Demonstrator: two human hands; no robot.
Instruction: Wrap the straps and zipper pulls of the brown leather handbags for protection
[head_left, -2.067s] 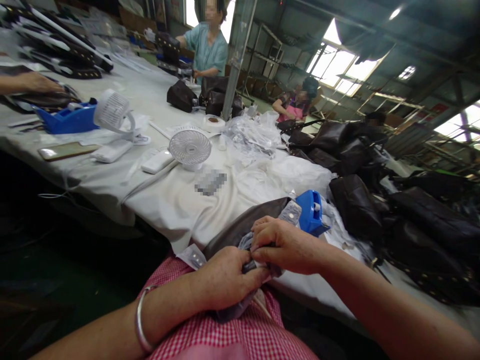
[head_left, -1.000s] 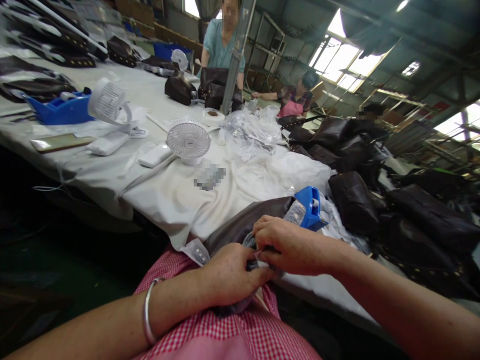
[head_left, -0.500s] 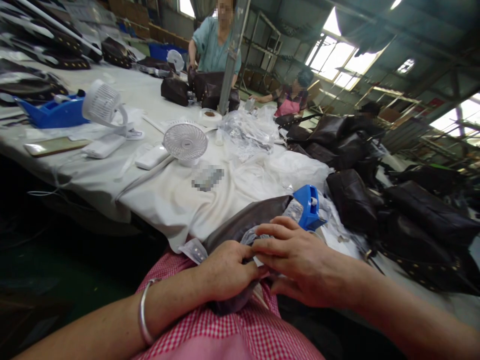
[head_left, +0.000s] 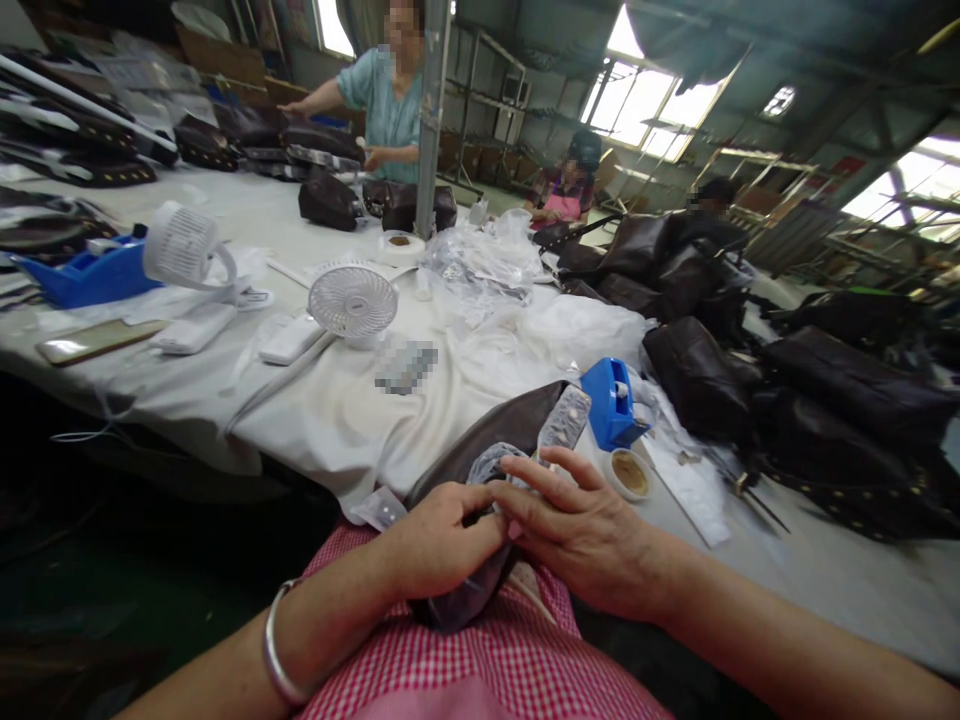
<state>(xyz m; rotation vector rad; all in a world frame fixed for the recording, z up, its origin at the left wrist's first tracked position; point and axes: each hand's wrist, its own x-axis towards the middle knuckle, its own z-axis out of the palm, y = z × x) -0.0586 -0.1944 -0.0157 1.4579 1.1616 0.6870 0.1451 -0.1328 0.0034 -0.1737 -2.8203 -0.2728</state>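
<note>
A dark brown leather bag [head_left: 501, 428] hangs over the table edge onto my lap, partly wrapped in clear plastic film [head_left: 486, 468]. My left hand [head_left: 442, 540] is closed on the bag's lower end, its fingers curled into the plastic. Beside it, my right hand [head_left: 577, 530] lies on the bag with fingers stretched out flat and fingertips touching the film. What lies under both palms is hidden. A strip of clear plastic [head_left: 564, 418] sticks up behind my right hand.
A blue tape dispenser [head_left: 609, 402] and a tape roll [head_left: 628, 474] sit just beyond my right hand. Two white desk fans [head_left: 352, 302] stand on the white cloth. Dark bags [head_left: 697, 380] pile up on the right. Other people work at the far end of the table.
My right hand has gone from a curled grip to flat, stretched fingers on the bag. The view has shifted, so the tape roll now shows.
</note>
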